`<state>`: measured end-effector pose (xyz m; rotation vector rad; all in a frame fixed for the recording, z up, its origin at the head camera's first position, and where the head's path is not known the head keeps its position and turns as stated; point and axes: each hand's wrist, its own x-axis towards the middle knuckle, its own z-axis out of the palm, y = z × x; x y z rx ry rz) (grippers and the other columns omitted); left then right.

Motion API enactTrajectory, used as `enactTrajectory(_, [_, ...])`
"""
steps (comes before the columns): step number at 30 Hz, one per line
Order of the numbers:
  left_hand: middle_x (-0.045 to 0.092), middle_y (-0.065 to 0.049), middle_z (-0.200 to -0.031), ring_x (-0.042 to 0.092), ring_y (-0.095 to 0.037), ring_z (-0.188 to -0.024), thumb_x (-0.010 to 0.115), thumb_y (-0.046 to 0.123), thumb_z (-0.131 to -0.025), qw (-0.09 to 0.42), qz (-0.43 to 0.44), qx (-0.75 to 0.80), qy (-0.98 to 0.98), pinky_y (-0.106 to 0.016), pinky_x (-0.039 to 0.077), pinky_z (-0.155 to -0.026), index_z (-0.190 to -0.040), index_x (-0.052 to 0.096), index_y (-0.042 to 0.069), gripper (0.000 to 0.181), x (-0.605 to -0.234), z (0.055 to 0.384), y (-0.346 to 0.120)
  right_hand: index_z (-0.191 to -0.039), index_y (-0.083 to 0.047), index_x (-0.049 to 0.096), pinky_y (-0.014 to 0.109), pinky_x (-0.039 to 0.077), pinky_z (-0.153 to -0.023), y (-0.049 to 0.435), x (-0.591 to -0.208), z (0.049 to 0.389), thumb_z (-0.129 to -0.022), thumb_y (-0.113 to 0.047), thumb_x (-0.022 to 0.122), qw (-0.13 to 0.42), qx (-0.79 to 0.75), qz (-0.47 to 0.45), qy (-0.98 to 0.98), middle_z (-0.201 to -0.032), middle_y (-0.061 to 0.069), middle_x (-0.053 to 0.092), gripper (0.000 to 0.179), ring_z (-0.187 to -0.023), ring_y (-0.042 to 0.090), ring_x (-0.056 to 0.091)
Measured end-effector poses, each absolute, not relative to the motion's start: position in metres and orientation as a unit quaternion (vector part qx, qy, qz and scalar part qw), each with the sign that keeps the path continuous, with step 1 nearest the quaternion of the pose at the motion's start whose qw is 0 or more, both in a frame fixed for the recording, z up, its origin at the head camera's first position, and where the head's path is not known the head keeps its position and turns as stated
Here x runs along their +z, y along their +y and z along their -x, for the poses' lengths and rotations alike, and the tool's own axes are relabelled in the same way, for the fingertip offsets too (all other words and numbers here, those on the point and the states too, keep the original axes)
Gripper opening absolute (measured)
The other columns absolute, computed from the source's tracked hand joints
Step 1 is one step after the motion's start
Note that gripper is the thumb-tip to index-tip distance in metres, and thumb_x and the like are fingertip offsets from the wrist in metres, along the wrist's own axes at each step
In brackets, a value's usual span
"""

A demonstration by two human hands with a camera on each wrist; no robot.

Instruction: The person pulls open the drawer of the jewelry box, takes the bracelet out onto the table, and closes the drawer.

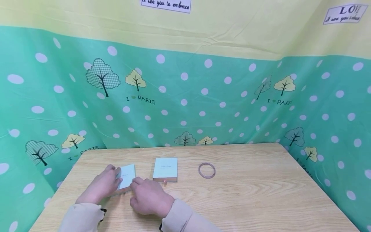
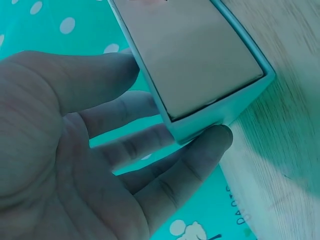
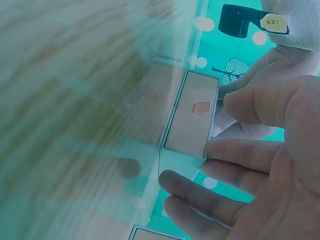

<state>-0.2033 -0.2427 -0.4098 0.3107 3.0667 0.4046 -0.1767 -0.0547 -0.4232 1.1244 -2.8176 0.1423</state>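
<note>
While a person's two bare hands are gripping a pale blue box (image 1: 127,174) from opposite sides, the box is sitting toward the left of a wood-grain table (image 1: 261,193), turned at a slant; whether its whole underside is touching the wood cannot be told. The two-sided hold is probably steadying it against sliding or twisting, and it is leaving the narrow front face (image 3: 182,132) uncovered — there a small pink tab (image 3: 202,107) is showing, likely meant for pulling. A second pale blue box (image 1: 165,167) is lying just beyond the right hand, its own tab facing the person, and a mauve ring-shaped bangle (image 1: 207,170) is lying flat further right; both are sitting apart from the hands, which is perhaps giving them room. The left hand (image 1: 105,183) is reaching forward, its thumb and fingers closing about the box's left end. The right hand (image 1: 150,196) is coming in across the near side, back upward, its thumb by the top edge and its fingers bracing the right end — a near mirror of the left. Pale sleeves (image 1: 181,216) are covering both forearms.
</note>
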Motion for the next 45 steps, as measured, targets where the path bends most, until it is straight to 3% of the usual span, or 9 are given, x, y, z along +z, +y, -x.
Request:
enactTrajectory(11, [0.042, -0.036, -0.125, 0.051, -0.054, -0.107, 0.060, 0.010, -0.092, 0.029, -0.076, 0.143, 0.986, -0.059, 0.046, -0.088, -0.130, 0.046, -0.015, 0.048, -0.4095, 0.2037, -0.2401, -0.124, -0.017, 0.060, 0.020, 0.051, -0.077, -0.0542, -0.4247, 0.1774, -0.091, -0.038, 0.056, 0.056, 0.039, -0.372, -0.926, -0.130, -0.008, 0.053, 0.039, -0.097, 0.010, 0.061])
enactTrajectory(24, [0.045, -0.034, -0.122, 0.053, -0.051, -0.105, 0.061, 0.012, -0.092, 0.033, -0.075, 0.150, 0.985, -0.057, 0.047, -0.087, -0.129, 0.048, -0.014, 0.047, -0.4099, 0.2016, -0.2389, -0.116, -0.016, 0.064, 0.016, 0.048, -0.067, -0.0518, -0.4233, 0.1770, -0.091, -0.037, 0.057, 0.064, 0.047, -0.376, -0.923, -0.119, -0.008, 0.057, 0.034, -0.086, 0.007, 0.058])
enactTrajectory(34, [0.047, -0.032, -0.118, 0.056, -0.049, -0.101, 0.061, 0.013, -0.091, 0.030, -0.079, 0.150, 0.985, -0.055, 0.049, -0.084, -0.127, 0.049, -0.015, 0.047, -0.4058, 0.1983, -0.2367, -0.105, -0.016, 0.065, 0.014, 0.039, -0.054, -0.0498, -0.4228, 0.1768, -0.089, -0.036, 0.060, 0.083, 0.051, -0.377, -0.921, -0.103, -0.009, 0.058, 0.026, -0.068, 0.005, 0.049])
enactTrajectory(45, [0.050, -0.030, -0.115, 0.057, -0.046, -0.099, 0.063, 0.015, -0.091, 0.020, -0.083, 0.132, 0.988, -0.055, 0.050, -0.084, -0.126, 0.049, -0.014, 0.048, -0.4052, 0.1969, -0.2346, -0.103, -0.016, 0.065, 0.015, 0.037, -0.053, -0.0489, -0.4225, 0.1766, -0.090, -0.036, 0.059, 0.086, 0.050, -0.379, -0.920, -0.099, -0.009, 0.057, 0.025, -0.064, 0.005, 0.045])
